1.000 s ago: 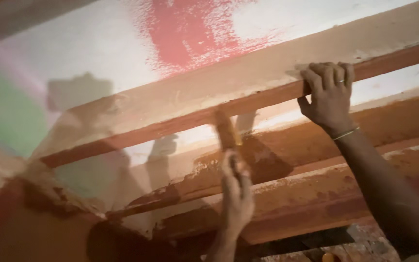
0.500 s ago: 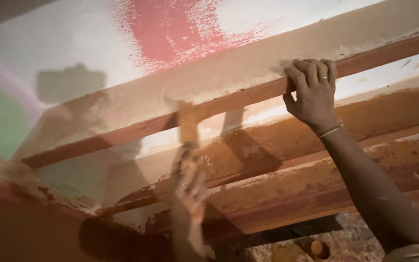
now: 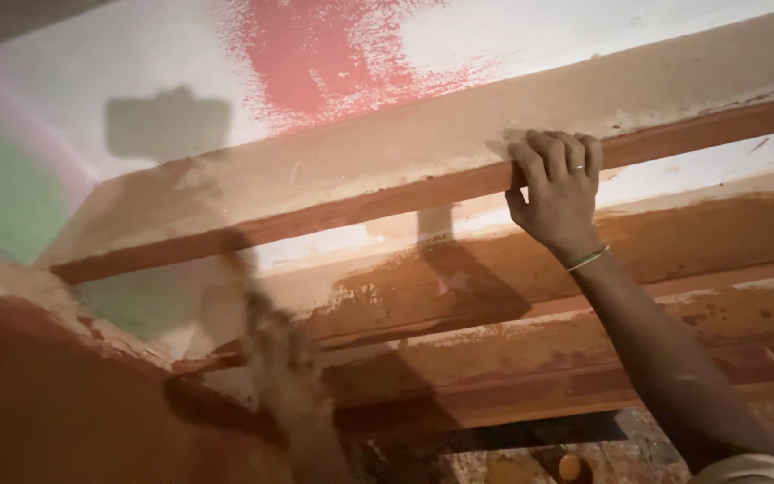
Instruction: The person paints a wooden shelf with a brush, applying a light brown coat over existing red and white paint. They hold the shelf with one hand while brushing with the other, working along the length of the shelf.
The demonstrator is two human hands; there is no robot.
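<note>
Right hand (image 3: 555, 190) is what I see most clearly from the head camera: its fingers curl over the edge of the long reddish-brown painted wooden beam (image 3: 342, 215), clenched on it, with a ring on one finger and a thin green-and-white bangle (image 3: 587, 259) at the wrist. Left hand (image 3: 287, 354) sits low and well to the left of the right one, smeared by motion blur (I cannot tell whether it is closed or grips anything). Below both hands run further stepped brown-painted ledges (image 3: 692, 242). Above the right hand, the white wall carries a rough red paint patch (image 3: 315, 54).
</note>
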